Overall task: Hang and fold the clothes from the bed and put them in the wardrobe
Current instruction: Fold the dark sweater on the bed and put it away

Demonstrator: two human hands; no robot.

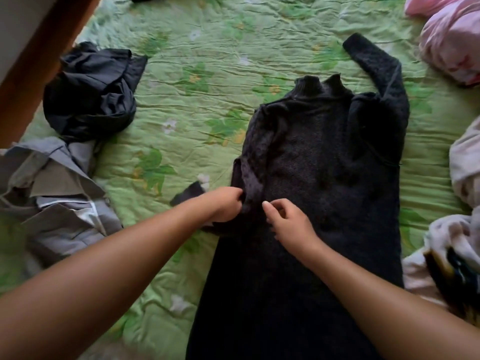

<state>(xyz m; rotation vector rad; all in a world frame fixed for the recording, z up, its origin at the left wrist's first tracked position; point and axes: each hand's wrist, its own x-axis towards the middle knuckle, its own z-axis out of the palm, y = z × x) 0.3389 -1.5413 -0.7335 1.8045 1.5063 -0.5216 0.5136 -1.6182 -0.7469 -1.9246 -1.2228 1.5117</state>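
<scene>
A long dark knitted sweater dress [319, 162] lies flat on the green flowered bedspread [197, 74], its collar pointing away from me. Its left sleeve is folded inward along the body; the right sleeve lies bent up beyond the shoulder. My left hand [227, 203] pinches the folded left sleeve near its lower end. Right beside it, my right hand [288, 222] hovers over the dress with loosely curled fingers, the thumb raised, holding nothing I can make out.
A crumpled black garment [91, 92] lies at the left, a grey shirt [52, 188] heaped below it. Pink cloth [452, 40] lies top right, pale garments [465, 167] and a dark printed one [452, 279] at the right edge. A wooden edge [39, 61] stands top left.
</scene>
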